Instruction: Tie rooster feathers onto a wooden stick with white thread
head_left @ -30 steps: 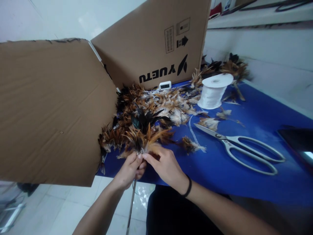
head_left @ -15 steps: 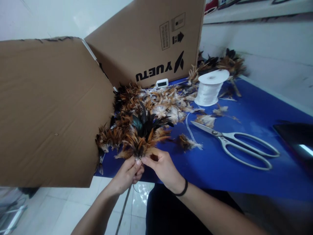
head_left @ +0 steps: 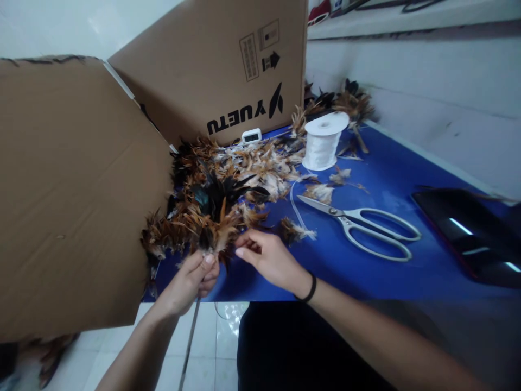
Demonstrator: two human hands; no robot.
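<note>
My left hand [head_left: 198, 275] is closed in a pinch around the base of a feather bunch [head_left: 209, 233]. The bunch fans upward, with brown and orange feathers low down and dark, greenish-black plumes [head_left: 215, 198] behind. Just right of the bunch is my right hand [head_left: 264, 255], its fingers loosely curled with the thumb apart from the index finger; nothing shows between them. A dark band circles that wrist. Beyond both hands lies a spread of loose brown and white feathers [head_left: 260, 168], and a small feather tuft [head_left: 295, 231] rests right of my right hand.
Silver scissors [head_left: 358, 225] lie on the blue table [head_left: 325, 282], blades toward the feathers. Behind them stands a white ribbon spool [head_left: 323, 144]. A dark glossy device [head_left: 464, 233] lies at right. Cardboard panels [head_left: 81, 190] wall the left and back, near a small white display [head_left: 251, 136].
My right hand has come away from the base of the bunch and now sits apart at its right. My left hand keeps its pinch, slightly further left. The whole view has shifted rightward.
</note>
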